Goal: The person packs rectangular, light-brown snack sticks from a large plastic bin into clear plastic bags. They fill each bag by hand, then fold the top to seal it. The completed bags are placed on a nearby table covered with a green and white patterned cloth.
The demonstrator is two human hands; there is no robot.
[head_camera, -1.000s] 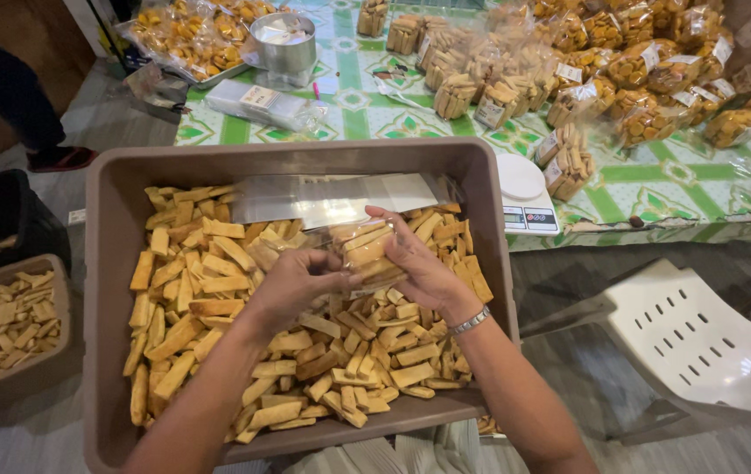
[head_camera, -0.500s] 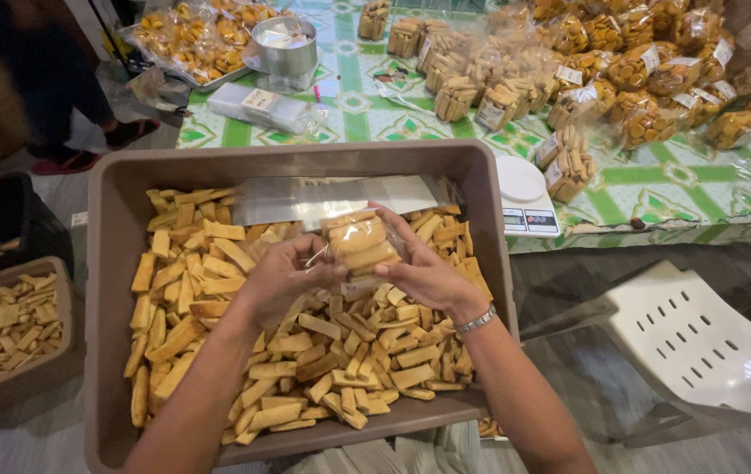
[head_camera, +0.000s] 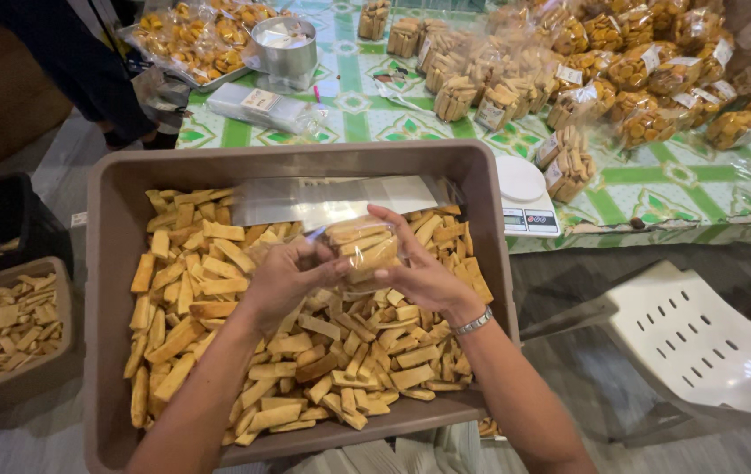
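Both hands, left hand [head_camera: 283,276] and right hand [head_camera: 419,272], hold in a closed grip a clear bag of biscuit sticks [head_camera: 360,248] above the brown tub [head_camera: 112,263], filling it.

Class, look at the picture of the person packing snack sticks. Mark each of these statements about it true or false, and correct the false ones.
1. Both hands hold a small clear bag of sticks. True: the left hand and right hand grip it together.
2. The big brown tub is empty. False: it holds many yellow sticks.
3. A white scale sits on the green table. True.
4. The right wrist is bare. False: it wears a silver bracelet.
5. A metal pot stands on the white chair. False: it stands on the table.
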